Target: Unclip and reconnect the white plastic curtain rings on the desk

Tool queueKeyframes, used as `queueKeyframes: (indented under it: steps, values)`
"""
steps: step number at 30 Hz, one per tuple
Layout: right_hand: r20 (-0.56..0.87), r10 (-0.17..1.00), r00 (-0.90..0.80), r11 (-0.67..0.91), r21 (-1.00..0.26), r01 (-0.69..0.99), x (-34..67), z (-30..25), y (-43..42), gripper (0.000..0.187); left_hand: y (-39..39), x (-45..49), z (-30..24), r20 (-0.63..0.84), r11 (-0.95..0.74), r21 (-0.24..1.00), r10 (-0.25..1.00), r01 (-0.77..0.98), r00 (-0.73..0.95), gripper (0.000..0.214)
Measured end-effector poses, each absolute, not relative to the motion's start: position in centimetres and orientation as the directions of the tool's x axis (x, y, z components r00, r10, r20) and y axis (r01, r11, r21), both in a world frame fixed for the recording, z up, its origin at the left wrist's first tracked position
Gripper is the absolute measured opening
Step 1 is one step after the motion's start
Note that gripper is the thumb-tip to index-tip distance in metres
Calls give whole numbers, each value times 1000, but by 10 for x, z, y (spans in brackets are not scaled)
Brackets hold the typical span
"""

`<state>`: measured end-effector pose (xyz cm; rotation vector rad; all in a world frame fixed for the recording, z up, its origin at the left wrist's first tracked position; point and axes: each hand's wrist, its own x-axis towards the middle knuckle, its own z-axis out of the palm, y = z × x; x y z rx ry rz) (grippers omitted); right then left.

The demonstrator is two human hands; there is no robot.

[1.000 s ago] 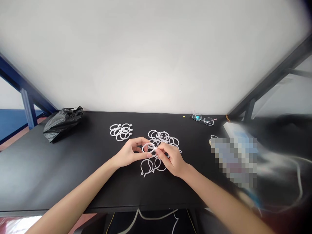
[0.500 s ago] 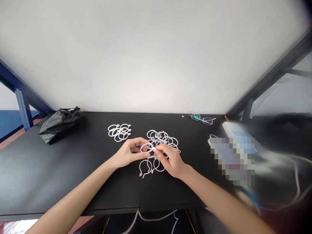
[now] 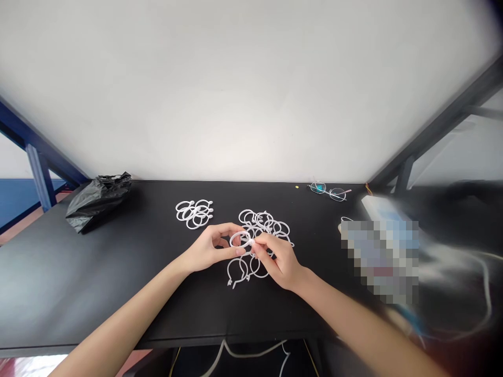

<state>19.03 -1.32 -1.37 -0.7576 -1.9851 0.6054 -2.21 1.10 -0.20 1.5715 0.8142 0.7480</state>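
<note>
Between my two hands, above the black table (image 3: 157,293), is a white plastic ring (image 3: 231,240) with a small clasp at its right side. The thumb and fingers of my left hand (image 3: 212,245) hold the ring's left part. My right hand (image 3: 280,259) pinches the clasp between thumb and forefinger, hiding part of it. Under and around my hands lies a loose pile of white rings (image 3: 283,228), some with their ends apart. Farther left, several white rings (image 3: 192,213) overlap in a smaller group, their clasps pointing right.
A crumpled black plastic bag (image 3: 98,201) lies at the far left. Eyeglasses (image 3: 337,194) rest near the wall at the back right. On the right stand a white box (image 3: 371,204) and blurred-out items, with a white cable (image 3: 487,288). More cables (image 3: 255,356) hang below the table's front edge.
The whole view has shifted slightly, so things appear a little farther right. Both hands keep the same hold on the white ring, which looks slightly turned.
</note>
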Motion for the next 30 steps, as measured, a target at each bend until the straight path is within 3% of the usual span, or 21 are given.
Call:
queueKeyframes:
  steps: [30]
  values:
    - [579, 752, -316, 658, -687, 309, 191, -21, -10, 8, 8, -17, -7, 17, -110, 979, 884, 171, 468, 45]
